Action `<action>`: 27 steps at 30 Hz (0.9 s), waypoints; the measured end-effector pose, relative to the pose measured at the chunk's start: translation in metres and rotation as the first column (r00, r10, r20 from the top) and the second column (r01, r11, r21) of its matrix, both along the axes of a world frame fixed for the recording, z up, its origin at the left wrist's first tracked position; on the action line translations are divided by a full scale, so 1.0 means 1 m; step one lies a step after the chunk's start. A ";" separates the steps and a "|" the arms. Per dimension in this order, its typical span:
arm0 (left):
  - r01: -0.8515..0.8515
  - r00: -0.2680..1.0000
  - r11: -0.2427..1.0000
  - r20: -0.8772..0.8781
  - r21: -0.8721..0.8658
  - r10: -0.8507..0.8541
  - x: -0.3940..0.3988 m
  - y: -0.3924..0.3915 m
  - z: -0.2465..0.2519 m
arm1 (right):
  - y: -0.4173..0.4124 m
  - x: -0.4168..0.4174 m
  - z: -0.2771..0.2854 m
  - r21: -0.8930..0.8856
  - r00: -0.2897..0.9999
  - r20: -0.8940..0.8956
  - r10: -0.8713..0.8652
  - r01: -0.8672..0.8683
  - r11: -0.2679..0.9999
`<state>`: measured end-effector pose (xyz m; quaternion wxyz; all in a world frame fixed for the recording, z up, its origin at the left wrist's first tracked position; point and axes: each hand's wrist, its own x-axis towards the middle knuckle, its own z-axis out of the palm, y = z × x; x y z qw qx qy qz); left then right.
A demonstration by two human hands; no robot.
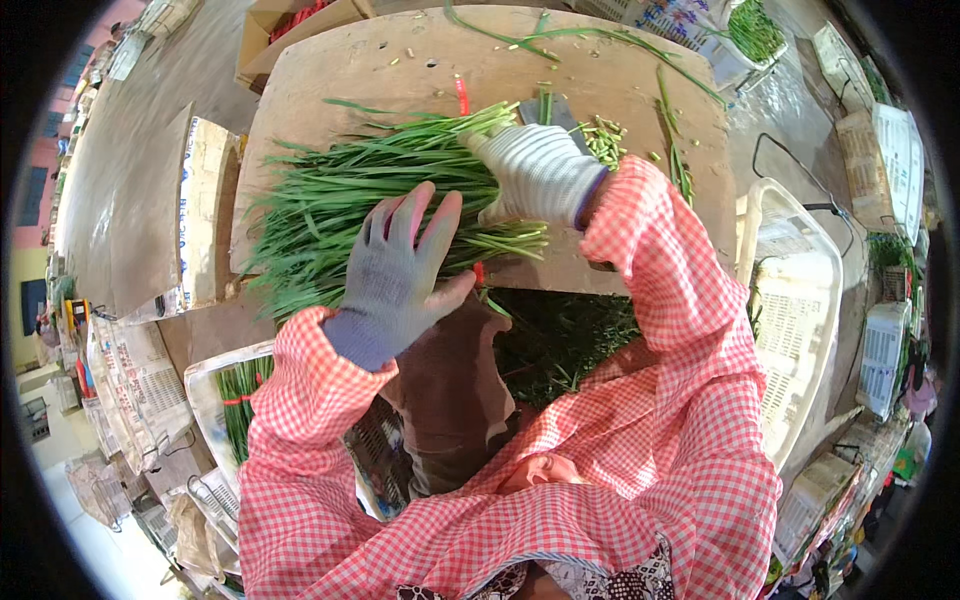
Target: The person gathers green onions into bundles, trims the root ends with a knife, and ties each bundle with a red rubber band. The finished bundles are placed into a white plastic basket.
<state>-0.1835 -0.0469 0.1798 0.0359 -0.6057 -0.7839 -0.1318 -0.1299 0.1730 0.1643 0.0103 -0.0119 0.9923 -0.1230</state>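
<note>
A thick bundle of long green leafy stalks, like garlic chives, (330, 202) lies across a wooden board table (337, 67), its pale cut ends to the right. My left hand (401, 262), in a grey glove, rests palm down on the leaves with fingers spread. In a white striped glove, my right hand (532, 176) is closed around the stalks near their cut ends. A red tie (462, 94) shows above the bundle; another bit of red shows below it. Past my right hand lie a flat dark blade (551, 112), partly hidden, and a small heap of cut stalk ends (602, 141).
Loose stalks (675, 142) lie on the table's right side. A white plastic crate (795, 330) stands at right; another, (196, 397) at lower left, holds tied green bundles (236, 412). Cardboard boxes (210, 210) stand at left and top left. Dark greens (562, 337) lie below the table edge.
</note>
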 end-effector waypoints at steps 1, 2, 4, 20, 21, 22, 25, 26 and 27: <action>0.007 1.000 1.000 -0.019 -0.028 -0.007 0.000 0.004 -0.003 | 0.003 0.009 0.011 -0.032 1.000 0.003 -0.024 0.024 0.999; 0.007 0.999 0.998 -0.052 -0.062 -0.011 -0.003 0.002 -0.011 | 0.007 0.023 0.027 -0.015 0.996 -0.003 -0.091 0.091 0.996; 0.001 0.999 0.993 0.035 -0.120 0.003 -0.003 0.005 -0.003 | 0.029 0.053 0.024 -0.022 0.968 -0.092 -0.235 0.234 0.972; -0.027 1.000 0.999 0.007 -0.022 0.027 -0.020 0.021 0.022 | 0.047 0.048 -0.072 0.008 0.969 -0.079 -0.235 0.236 0.972; -0.015 1.000 1.000 0.013 -0.025 0.016 -0.024 0.028 0.016 | 0.041 0.048 -0.063 0.020 0.971 -0.053 -0.233 0.235 0.972; -0.013 1.000 0.998 0.021 -0.061 0.014 -0.031 0.033 0.005 | 0.045 0.042 -0.075 0.031 0.967 -0.072 -0.246 0.249 0.968; 0.020 0.986 0.993 -0.161 -0.119 -0.039 -0.035 0.036 -0.012 | 0.041 0.037 -0.075 0.050 0.978 -0.080 -0.194 0.199 0.979; 0.014 0.995 0.987 -0.092 -0.160 -0.029 -0.031 0.040 -0.015 | 0.042 0.041 -0.071 0.064 0.968 -0.080 -0.240 0.245 0.967; -0.015 0.998 0.986 -0.068 -0.163 0.004 -0.032 0.042 -0.021 | 0.042 0.048 -0.069 0.076 0.956 -0.075 -0.282 0.288 0.955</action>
